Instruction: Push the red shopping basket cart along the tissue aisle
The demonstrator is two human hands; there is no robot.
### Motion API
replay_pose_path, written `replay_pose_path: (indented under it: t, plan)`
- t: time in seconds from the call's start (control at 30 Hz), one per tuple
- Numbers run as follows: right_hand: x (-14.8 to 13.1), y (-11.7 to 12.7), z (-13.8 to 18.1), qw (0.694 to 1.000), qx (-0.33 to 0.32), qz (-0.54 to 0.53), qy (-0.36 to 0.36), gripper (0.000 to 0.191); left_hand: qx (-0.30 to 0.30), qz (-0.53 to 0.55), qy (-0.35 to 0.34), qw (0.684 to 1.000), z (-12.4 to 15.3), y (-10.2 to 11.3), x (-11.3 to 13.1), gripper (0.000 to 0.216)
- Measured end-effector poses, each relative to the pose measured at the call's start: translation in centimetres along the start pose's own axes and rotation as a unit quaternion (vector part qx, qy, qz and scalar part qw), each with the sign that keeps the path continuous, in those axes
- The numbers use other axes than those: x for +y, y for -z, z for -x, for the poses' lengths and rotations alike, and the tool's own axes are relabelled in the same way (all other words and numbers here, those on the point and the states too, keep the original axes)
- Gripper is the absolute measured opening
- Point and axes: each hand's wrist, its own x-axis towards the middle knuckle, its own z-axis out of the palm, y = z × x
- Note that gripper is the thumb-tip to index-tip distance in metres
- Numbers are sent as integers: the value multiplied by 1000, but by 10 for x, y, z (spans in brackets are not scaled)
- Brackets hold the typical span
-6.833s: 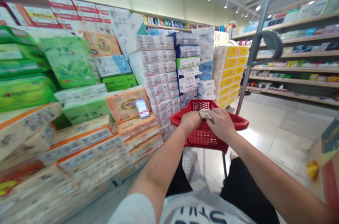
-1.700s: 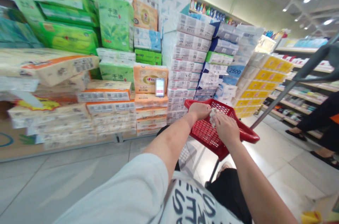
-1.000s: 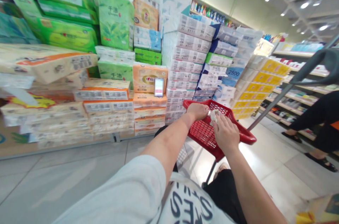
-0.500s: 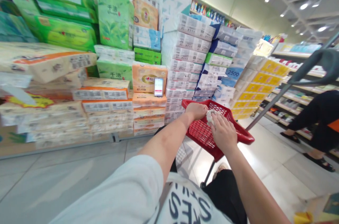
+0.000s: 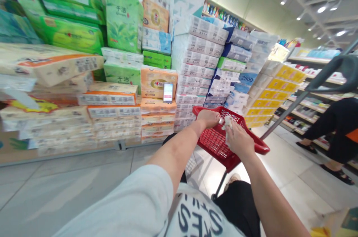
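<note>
My right hand pinches a crumpled white tissue over a red plastic basket on a wheeled frame. Just left of it, my left hand is closed, its fingers wrapped round. A small shiny bit shows at its fingertips; what it belongs to I cannot make out. The tissue's edge is close to that shiny bit, and I cannot tell whether they touch. Through the basket's holes the pale floor shows.
Packs of paper tissues are stacked along the left and ahead. A metal pole with a grey handle rises at the right. Farther right, a person in black trousers stands by shelves. A box sits at the lower right.
My right hand has drawn slightly right and away from my left hand, taking the tissue with it, and its fingers have bunched more tightly. My left hand has hardly moved.
</note>
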Motion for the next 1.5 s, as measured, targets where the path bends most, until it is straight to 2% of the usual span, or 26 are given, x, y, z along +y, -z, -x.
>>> replay_pose_path:
  t: [0.07,0.17,0.23,0.4,0.5,0.6,0.8,1.0,1.17,1.37,1.5]
  plan:
    - [-2,-2,2,999,28,18,-16,46,2,2,1,1000,0,-1,0,40]
    - [-7,-5,9,997,63,44,19,45,3,5,0,1000,0,-2,0,42]
    - [-7,-6,12,997,61,38,41,44,2,4,0,1000,0,-2,0,41]
    - [-5,-9,10,997,71,21,-8,44,-6,-1,4,1000,0,-1,1,40]
    - [-7,-10,13,995,89,43,9,44,-10,3,3,1000,1,1,1,41]
    - [-8,-9,16,995,78,40,38,45,-7,6,-3,1000,1,1,0,41]
    - [-12,-8,14,996,79,17,-21,45,-5,-1,0,1000,1,1,0,41]
    - [-13,-4,18,996,69,13,53,48,-15,-1,-7,1000,2,2,-1,41]
    - [-9,-4,16,996,88,-20,-25,57,-4,-8,-12,1000,0,-1,0,42]
    - [-8,-1,18,996,59,-13,61,45,-7,-2,-16,1000,0,-2,0,43]
    - [-4,0,13,998,58,-37,5,47,-4,-5,-16,1000,1,-2,0,42]
